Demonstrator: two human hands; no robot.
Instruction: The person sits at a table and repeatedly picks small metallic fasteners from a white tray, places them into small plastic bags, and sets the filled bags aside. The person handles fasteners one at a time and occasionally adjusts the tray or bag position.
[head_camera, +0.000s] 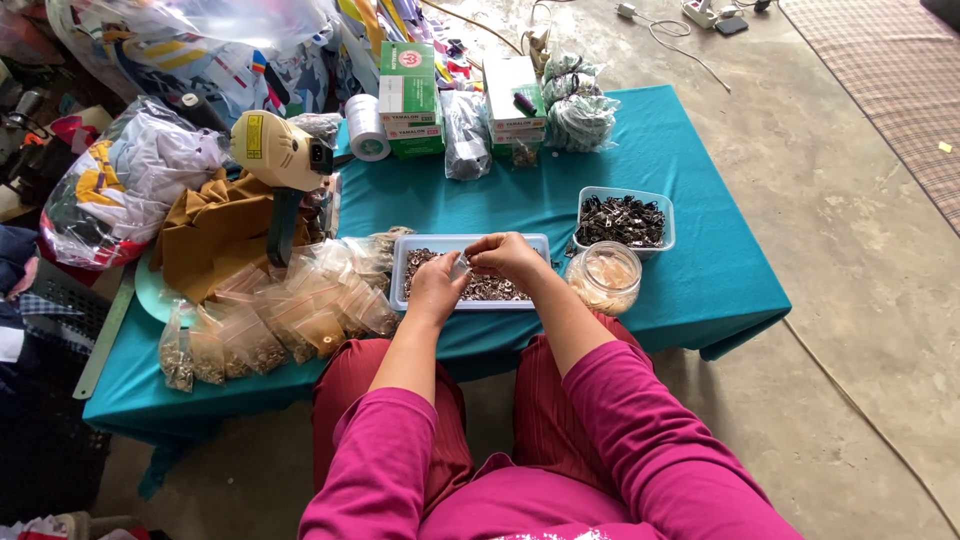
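My left hand (436, 288) and my right hand (508, 256) meet over a pale blue tray (403, 262) filled with small dark metal pieces. Between the fingertips of both hands I hold a small clear plastic bag (460, 266). The tray rests near the front edge of a low table covered in teal cloth (690, 200). To the left of the tray lies a heap of small filled clear bags (290, 315).
A second tray of dark metal parts (622, 218) and a round clear tub (605, 277) stand at the right. Green and white boxes (410, 95), tape roll (366, 127), a yellow tool (280, 155), brown cloth (215, 230) and bagged fabric (130, 185) crowd the back left. Bare concrete floor (860, 250) lies right.
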